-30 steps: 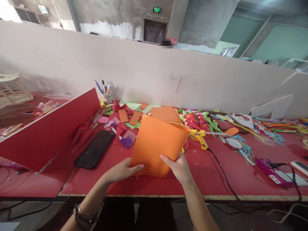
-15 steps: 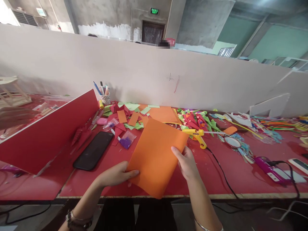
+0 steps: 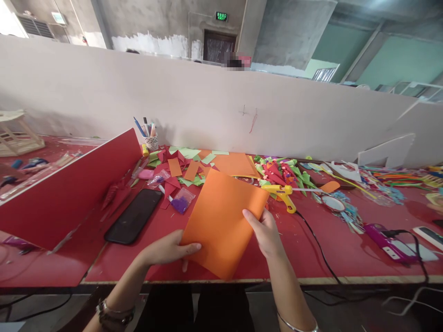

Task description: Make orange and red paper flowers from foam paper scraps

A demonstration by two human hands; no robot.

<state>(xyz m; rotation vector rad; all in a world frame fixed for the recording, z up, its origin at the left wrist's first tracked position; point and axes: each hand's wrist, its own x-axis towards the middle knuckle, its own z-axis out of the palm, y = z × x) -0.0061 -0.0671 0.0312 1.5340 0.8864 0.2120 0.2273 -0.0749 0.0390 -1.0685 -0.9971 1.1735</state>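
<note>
A sheet of orange paper (image 3: 221,221) is held tilted above the front of the red table, its right side curving over. My left hand (image 3: 173,249) grips its lower left edge, thumb on top and the other fingers mostly hidden beneath. On the right edge, my right hand (image 3: 265,230) pinches the paper with the thumb on its face; those fingers are largely behind it. Just beyond the sheet lie orange paper strips (image 3: 191,171), red and green scraps and a small bag of purple material (image 3: 182,201). A yellow glue gun (image 3: 284,196) rests right of the paper.
A black phone (image 3: 134,216) lies left, beside an upright red board (image 3: 79,184). A pen cup (image 3: 151,140) stands by the white partition (image 3: 194,101). Rolled red and green paper pieces (image 3: 277,170) are piled at the back. A purple power strip (image 3: 389,244) and cables sit right.
The orange sheet and my right hand have shifted slightly left, both hands still gripping it. At the far left, another person's hand has gone out of view behind the red board.
</note>
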